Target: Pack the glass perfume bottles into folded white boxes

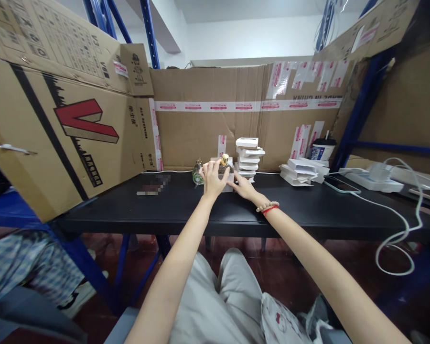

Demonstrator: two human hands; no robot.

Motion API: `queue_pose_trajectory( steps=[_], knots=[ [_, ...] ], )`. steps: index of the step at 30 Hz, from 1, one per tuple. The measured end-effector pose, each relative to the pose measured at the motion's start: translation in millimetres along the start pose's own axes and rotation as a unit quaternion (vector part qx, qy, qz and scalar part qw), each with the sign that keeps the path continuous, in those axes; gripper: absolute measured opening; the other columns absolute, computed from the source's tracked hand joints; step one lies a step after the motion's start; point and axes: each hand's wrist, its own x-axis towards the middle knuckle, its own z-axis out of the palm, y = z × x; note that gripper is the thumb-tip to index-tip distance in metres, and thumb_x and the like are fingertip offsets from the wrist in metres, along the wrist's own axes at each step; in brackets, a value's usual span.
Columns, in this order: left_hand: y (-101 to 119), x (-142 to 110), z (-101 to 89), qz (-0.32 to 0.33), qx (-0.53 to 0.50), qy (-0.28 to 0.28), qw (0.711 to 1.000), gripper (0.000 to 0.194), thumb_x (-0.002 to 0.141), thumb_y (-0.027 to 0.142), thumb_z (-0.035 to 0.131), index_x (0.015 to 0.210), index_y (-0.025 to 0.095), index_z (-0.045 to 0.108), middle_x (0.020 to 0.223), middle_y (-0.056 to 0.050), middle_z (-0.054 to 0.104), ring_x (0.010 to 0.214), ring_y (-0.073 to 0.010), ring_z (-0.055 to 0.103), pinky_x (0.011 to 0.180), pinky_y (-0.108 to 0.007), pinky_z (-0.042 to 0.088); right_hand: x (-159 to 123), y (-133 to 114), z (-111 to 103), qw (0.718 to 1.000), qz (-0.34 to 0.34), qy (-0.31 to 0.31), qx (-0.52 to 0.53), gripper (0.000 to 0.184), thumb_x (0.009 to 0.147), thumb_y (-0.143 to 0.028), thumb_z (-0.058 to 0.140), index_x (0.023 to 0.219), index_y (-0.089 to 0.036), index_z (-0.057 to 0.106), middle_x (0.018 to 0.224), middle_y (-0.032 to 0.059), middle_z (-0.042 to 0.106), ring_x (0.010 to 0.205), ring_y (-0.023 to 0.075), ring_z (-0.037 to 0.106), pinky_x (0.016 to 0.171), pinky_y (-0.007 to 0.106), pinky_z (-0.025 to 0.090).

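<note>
A small translucent plastic box (228,188) stands on the black table in front of me. A bottle with a gold cap (224,159) rises at the box, its lower part mostly hidden by my fingers. My left hand (212,179) is curled round the left side of the box, thumb across the front. From the right, my right hand (245,186) grips the box's right edge between thumb and fingers. Just left of my left hand sits a greenish glass bottle (197,174), partly covered. Directly behind my right hand, a stack of white boxes (248,155) stands upright but uneven.
More flat white boxes (298,171) lie to the right, beside a lidded paper cup (322,149). A phone (341,185), a power strip (374,179) and a looping white cable fill the right end. Cardboard walls (200,129) enclose the table (172,210). A blurred patch lies at left.
</note>
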Motion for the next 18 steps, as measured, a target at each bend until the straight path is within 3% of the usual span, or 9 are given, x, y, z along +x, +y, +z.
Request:
queue_pose_trajectory(
  steps=[8, 12, 18],
  knots=[
    [-7, 1, 7.8, -0.035, -0.020, 0.026, 0.999, 0.031, 0.082, 0.047, 0.048, 0.092, 0.020, 0.061, 0.104, -0.010, 0.052, 0.102, -0.0253, 0.044, 0.092, -0.042, 0.030, 0, -5, -1, 0.999, 0.017, 0.006, -0.038, 0.037, 0.088, -0.043, 0.041, 0.116, -0.020, 0.046, 0.093, 0.0074, 0.064, 0.080, 0.0207, 0.060, 0.072, 0.033, 0.045],
    [-9, 1, 10.2, -0.045, -0.036, 0.024, 0.998, 0.031, 0.083, 0.047, 0.047, 0.092, 0.020, 0.061, 0.105, -0.010, 0.049, 0.104, -0.0258, 0.043, 0.092, -0.042, 0.032, 0, -6, -1, 0.999, 0.022, 0.011, -0.046, 0.034, 0.088, -0.044, 0.041, 0.111, -0.020, 0.048, 0.092, 0.0071, 0.064, 0.080, 0.0209, 0.060, 0.071, 0.033, 0.045],
    [-12, 3, 13.7, -0.081, -0.066, 0.025, 0.994, 0.034, 0.089, 0.042, 0.035, 0.089, 0.020, 0.061, 0.099, -0.009, 0.047, 0.098, -0.0234, 0.045, 0.090, -0.042, 0.035, -2, -11, -4, 0.999, 0.035, 0.010, -0.031, 0.039, 0.087, -0.045, 0.042, 0.118, -0.020, 0.044, 0.093, 0.0074, 0.065, 0.081, 0.0226, 0.062, 0.075, 0.036, 0.046]
  ],
)
